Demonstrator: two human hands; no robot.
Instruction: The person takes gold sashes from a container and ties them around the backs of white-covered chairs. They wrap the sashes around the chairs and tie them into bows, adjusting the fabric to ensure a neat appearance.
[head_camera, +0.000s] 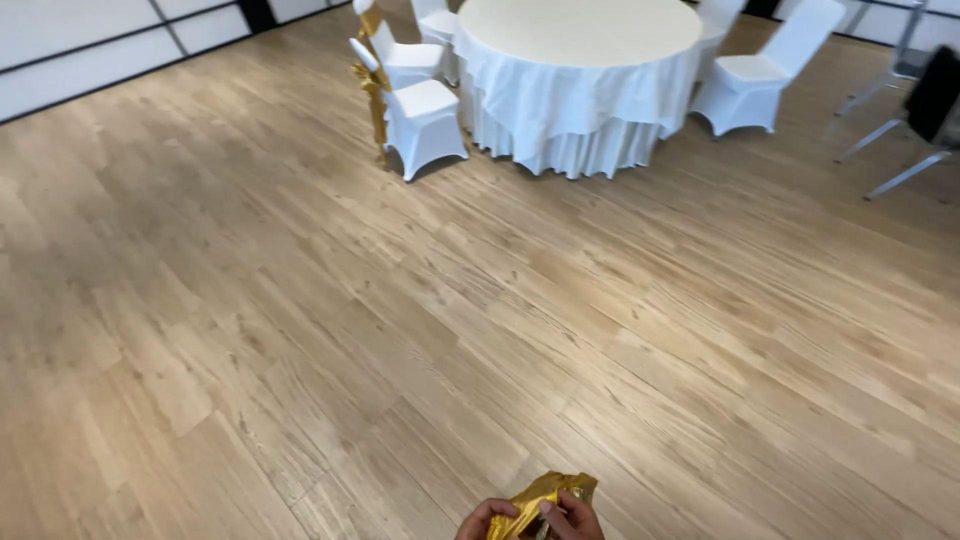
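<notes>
At six o'clock, low in the view, the left hand (487, 519) and right hand (574, 518) both close their fingers on a bunched gold cloth (541, 496) held between them above the wooden floor (300, 330). At twelve o'clock, well apart, stands a round white-draped bench (578, 75) ringed by white-covered chairs (420, 120), with gold sashes (374, 95) on the chairs at eleven o'clock.

Crumpled shiny gold fabric (545, 497), bunched upright at the bottom frame edge.

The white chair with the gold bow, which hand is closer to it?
Left, only slightly. The left hand is at the bottom edge, on the same side as the white chair with the gold bow far ahead. The right hand sits beside it; both hold gold fabric.
</notes>
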